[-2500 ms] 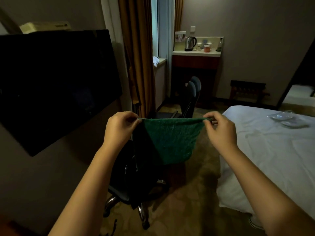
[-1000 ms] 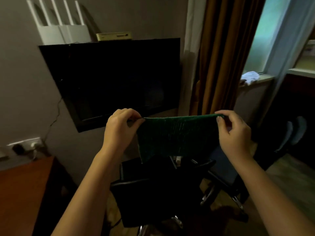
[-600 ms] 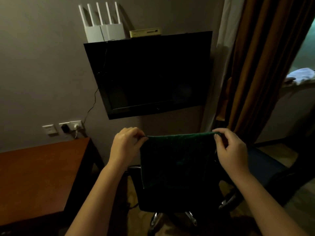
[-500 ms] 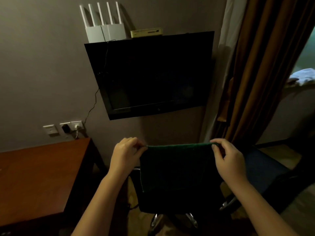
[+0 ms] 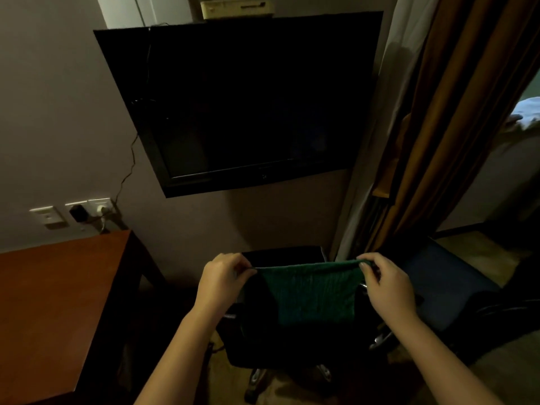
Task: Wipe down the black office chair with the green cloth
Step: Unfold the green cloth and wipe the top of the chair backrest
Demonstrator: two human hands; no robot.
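— Two hands up front. What are they doing?
— The left hand [image 5: 223,277] pinches one top corner of the green cloth [image 5: 312,293]. The right hand [image 5: 385,285] pinches the other corner. The hands are apart, and the cloth hangs flat between them.
— What changed just now?
— A moment ago the cloth was held higher. Now the hands have come down, and the cloth hangs right in front of the back of the black office chair [image 5: 257,346]. A little before that, the person was looking down the room at a bed. Now they face the chair.
— Is the cloth touching the chair?
— It is dark there, so I can't tell. It looks very close.
— Has the wiping begun?
— I think not yet. The cloth is spread out and ready, so the chair back is likely first.
— Any buckets or bins with stuff in them?
— None show. The desk [image 5: 52,287] stands on the left. Farther back a plug sits in the wall sockets [image 5: 87,210]. A black TV [image 5: 248,106] hangs on the wall. A small flat box [image 5: 238,7] sits on top of it, and I can't see inside.
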